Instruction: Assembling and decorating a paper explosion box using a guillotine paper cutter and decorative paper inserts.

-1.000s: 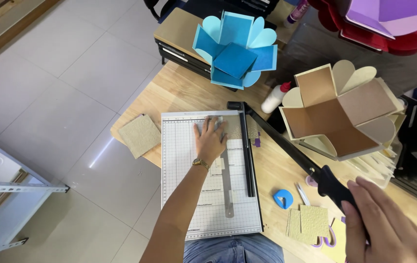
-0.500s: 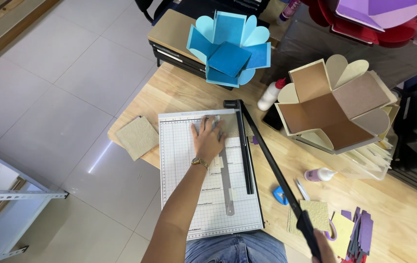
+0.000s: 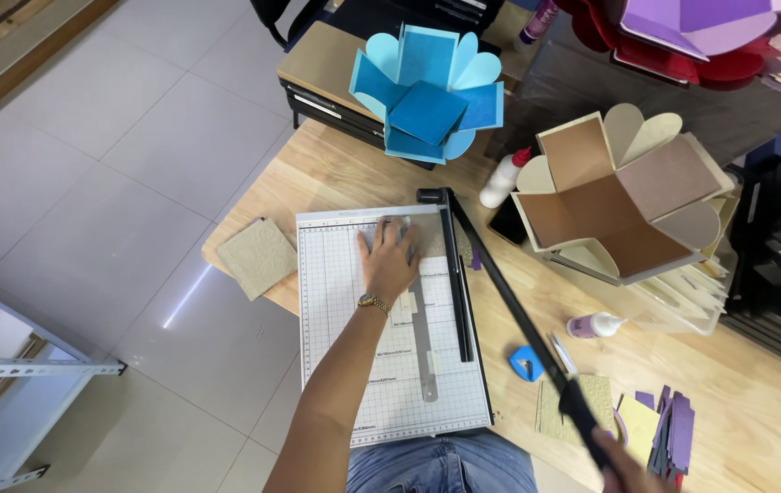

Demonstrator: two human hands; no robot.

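A paper trimmer (image 3: 381, 347) lies on the wooden surface (image 3: 335, 173). The left hand (image 3: 388, 258) presses flat, fingers spread, on a beige sheet (image 3: 427, 236) at the trimmer's top edge, as it did before. The right hand (image 3: 628, 456) grips the handle of the blade arm (image 3: 509, 310), which is lower than a second ago. A brown folded box (image 3: 618, 196) and a blue one (image 3: 427, 96) stand behind; a glue bottle (image 3: 503, 178) stands between them.
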